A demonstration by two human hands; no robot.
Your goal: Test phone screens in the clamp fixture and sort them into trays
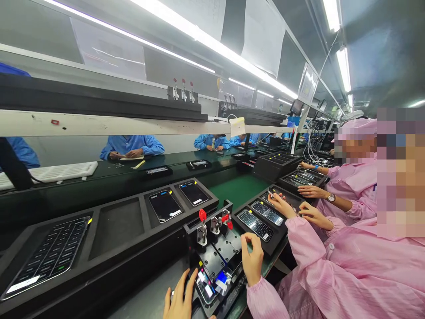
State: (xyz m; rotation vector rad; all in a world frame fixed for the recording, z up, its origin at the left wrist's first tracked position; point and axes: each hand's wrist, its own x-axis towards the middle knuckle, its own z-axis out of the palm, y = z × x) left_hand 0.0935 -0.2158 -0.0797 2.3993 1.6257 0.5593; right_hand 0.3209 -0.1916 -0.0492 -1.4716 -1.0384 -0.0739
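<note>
My left hand (pixel 181 294) is at the bottom, fingers stretched and spread, beside the left edge of a phone (pixel 206 285) in a black clamping fixture (pixel 212 261). Red-handled toggle clamps (pixel 202 228) stand at the fixture's back, behind its dark metal pressing plates. A shiny blue and clear film piece (pixel 223 280) lies next to the phone. My right hand (pixel 252 259), in a pink sleeve, hovers at the fixture's right side with its fingers curled in; its fingertips are partly hidden, and anything between them cannot be made out.
A black foam tray (pixel 117 228) with several phones lies left. Another tray (pixel 255 223) with phones is to the right, near a pink-clad co-worker's hands (pixel 282 204). Further back are a green conveyor belt (pixel 229 186), stacked black trays (pixel 277 165) and people in blue opposite.
</note>
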